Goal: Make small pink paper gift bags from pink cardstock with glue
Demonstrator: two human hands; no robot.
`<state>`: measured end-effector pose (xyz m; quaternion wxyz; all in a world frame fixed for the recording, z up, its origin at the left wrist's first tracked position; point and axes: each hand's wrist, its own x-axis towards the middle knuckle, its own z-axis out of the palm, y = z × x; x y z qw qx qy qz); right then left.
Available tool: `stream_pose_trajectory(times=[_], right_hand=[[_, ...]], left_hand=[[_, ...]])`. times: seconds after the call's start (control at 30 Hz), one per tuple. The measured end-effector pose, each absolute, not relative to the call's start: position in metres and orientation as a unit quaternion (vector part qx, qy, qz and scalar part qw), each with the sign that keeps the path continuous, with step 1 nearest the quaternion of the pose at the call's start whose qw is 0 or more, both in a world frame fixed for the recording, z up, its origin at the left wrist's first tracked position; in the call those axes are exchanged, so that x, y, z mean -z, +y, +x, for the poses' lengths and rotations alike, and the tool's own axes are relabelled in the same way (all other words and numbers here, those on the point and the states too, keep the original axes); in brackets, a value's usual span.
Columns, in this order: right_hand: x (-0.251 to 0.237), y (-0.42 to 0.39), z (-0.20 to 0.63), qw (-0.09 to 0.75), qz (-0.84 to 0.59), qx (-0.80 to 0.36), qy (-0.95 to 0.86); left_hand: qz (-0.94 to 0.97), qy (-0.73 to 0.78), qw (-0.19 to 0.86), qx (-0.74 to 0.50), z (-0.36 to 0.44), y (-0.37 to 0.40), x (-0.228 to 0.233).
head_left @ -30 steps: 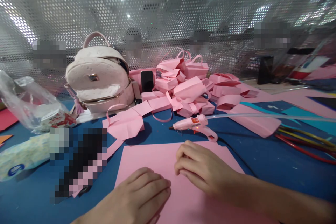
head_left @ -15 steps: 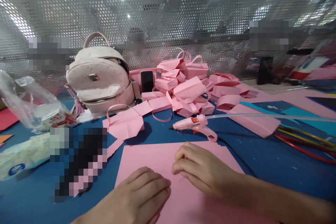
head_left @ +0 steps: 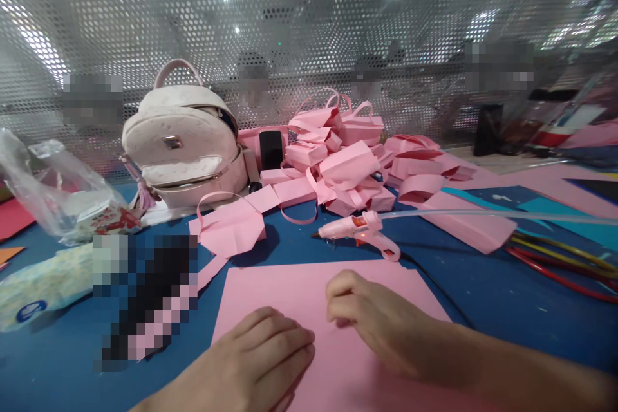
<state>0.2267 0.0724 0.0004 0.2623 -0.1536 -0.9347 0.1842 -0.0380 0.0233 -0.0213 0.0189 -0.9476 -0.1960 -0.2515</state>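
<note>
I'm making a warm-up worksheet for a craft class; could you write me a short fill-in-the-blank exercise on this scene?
1. Beneath the left hand and the right hand lies paper coloured ____.
2. The glue gun has its nozzle pointing toward the picture's ____ edge.
3. The table under the glue gun is ____ in colour.
4. In the picture, the phone is to the ____ of the backpack.

Missing words: pink; left; blue; right.
</note>
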Motion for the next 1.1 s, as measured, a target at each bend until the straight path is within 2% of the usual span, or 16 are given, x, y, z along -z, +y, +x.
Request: stream_pose_trajectory(times=[0.2,0.4,0.6,0.9,1.1], right_hand=[[0.003,0.069,0.228,0.238,-0.146,-0.145,-0.949],[0.003,0.066,0.217,0.211,-0.097,-0.060,-0.971],[0.003,0.066,0.212,0.115,-0.140,-0.035,-0.983],[0.007,0.067,0.212,0.175,-0.133,-0.040,-0.975],[0.002,0.068,0.210,0.172,-0.147,-0.038,-0.973]], left_hand=[[-0.952,-0.197,0.022,0.235,-0.037,0.023,0.010],[-0.956,-0.210,-0.008,0.205,-0.037,0.019,-0.009],[-0.957,-0.214,-0.025,0.194,-0.037,0.015,-0.017],[-0.956,-0.218,-0.041,0.193,-0.037,0.015,-0.018],[-0.957,-0.212,-0.043,0.193,-0.037,0.014,-0.018]])
